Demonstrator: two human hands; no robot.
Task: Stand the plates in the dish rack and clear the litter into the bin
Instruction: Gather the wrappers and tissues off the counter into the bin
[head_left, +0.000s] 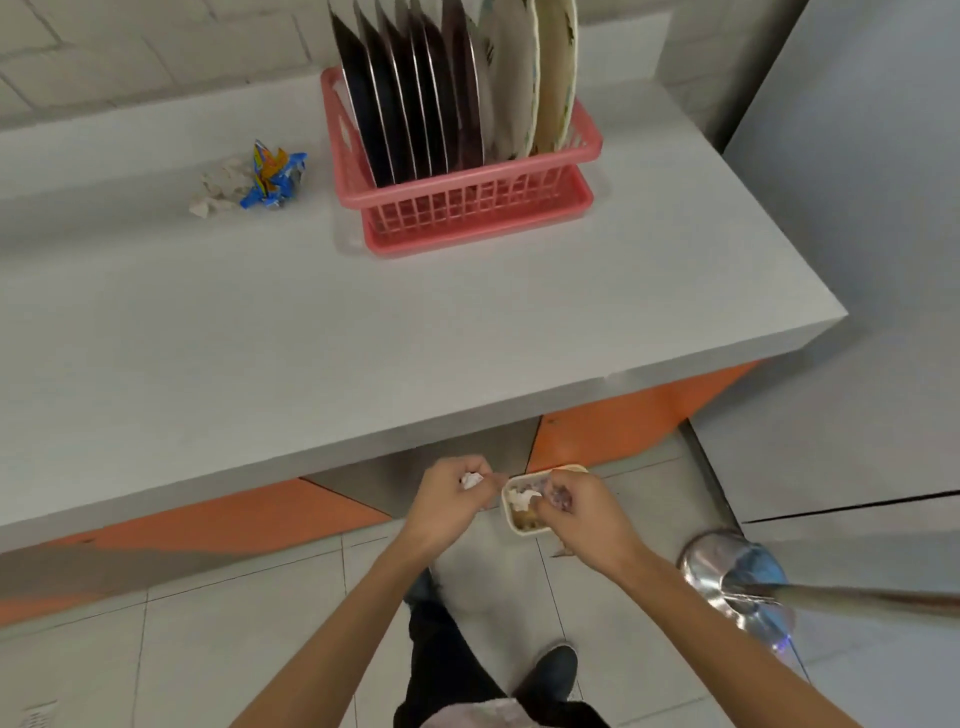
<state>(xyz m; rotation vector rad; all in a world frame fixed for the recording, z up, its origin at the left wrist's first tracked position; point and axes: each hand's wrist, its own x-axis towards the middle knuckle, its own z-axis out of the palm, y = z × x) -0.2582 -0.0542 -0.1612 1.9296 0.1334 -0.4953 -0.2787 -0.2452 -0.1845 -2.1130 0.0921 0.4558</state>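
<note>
Our left grip (451, 496) pinches a paper wad (471, 480), right grip (584, 512) clamps a litter tub (516, 521); the plates (441, 88) stand racked. We should carry both squarely over the bin (727, 571) before letting go.

Pale grey counter (467, 322) with a pink dish rack (467, 179) at the back and crumpled litter (254, 179) to its left.

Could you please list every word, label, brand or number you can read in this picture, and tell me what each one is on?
None is readable.
Blue and orange wrapper on the counter: print too crumpled and blurred to read.
Pale plates in the pink rack: dark marks, too blurred to tell.
Small tray in the right hand, paper wad in the left hand: no lettering visible.
</note>
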